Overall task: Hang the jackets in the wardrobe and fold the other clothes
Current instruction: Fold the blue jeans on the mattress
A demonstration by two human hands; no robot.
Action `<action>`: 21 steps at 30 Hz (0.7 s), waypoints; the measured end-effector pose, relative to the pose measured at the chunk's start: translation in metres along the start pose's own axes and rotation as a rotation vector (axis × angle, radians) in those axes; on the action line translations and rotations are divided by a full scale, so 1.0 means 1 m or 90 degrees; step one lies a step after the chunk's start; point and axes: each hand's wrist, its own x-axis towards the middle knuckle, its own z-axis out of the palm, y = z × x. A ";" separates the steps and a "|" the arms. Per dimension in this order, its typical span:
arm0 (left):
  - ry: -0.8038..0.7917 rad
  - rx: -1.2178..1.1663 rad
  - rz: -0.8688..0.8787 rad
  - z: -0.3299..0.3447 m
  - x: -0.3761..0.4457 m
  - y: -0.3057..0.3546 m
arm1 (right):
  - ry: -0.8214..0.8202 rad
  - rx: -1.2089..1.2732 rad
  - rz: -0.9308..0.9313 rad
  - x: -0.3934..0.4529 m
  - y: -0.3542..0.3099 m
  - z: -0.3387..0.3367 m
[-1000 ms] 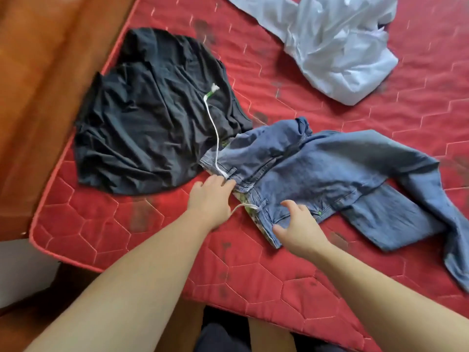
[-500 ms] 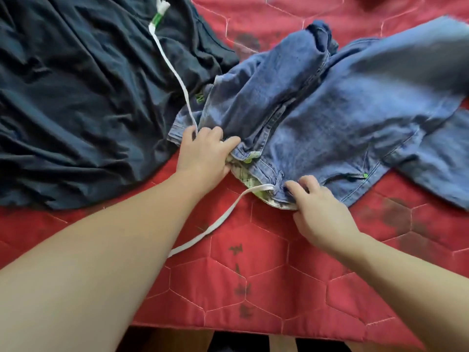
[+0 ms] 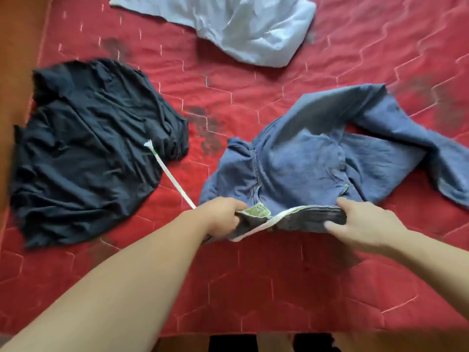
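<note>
Both hands, left hand (image 3: 223, 214) and right hand (image 3: 365, 224), have their fingers clenched on the waistband of the blue denim jeans (image 3: 304, 166), which lie crumpled on the red quilted bed (image 3: 253, 275).

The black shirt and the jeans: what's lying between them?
In the head view, a white drawstring crosses bare red mattress from the black shirt toward the jeans.

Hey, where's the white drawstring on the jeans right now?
In the head view, the white drawstring runs from the left hand up and left across the red mattress, its tip on the black shirt's edge.
</note>
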 end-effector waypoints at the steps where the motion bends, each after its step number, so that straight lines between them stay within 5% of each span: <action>1: 0.014 0.001 0.007 -0.015 -0.008 0.020 | 0.012 -0.064 -0.025 -0.011 0.009 -0.024; 4: 0.054 0.017 0.010 -0.081 -0.046 0.084 | 0.073 -0.214 -0.086 -0.046 0.031 -0.116; 8: 0.109 0.101 0.012 -0.195 -0.120 0.162 | 0.199 -0.215 -0.096 -0.100 0.057 -0.260; 12: 0.284 0.077 0.068 -0.296 -0.205 0.243 | 0.424 -0.242 -0.090 -0.168 0.063 -0.386; 16: 0.427 0.108 0.183 -0.357 -0.280 0.324 | 0.562 -0.175 -0.097 -0.224 0.049 -0.469; 21: 0.527 0.105 0.197 -0.405 -0.346 0.353 | 0.608 -0.069 -0.082 -0.293 0.070 -0.547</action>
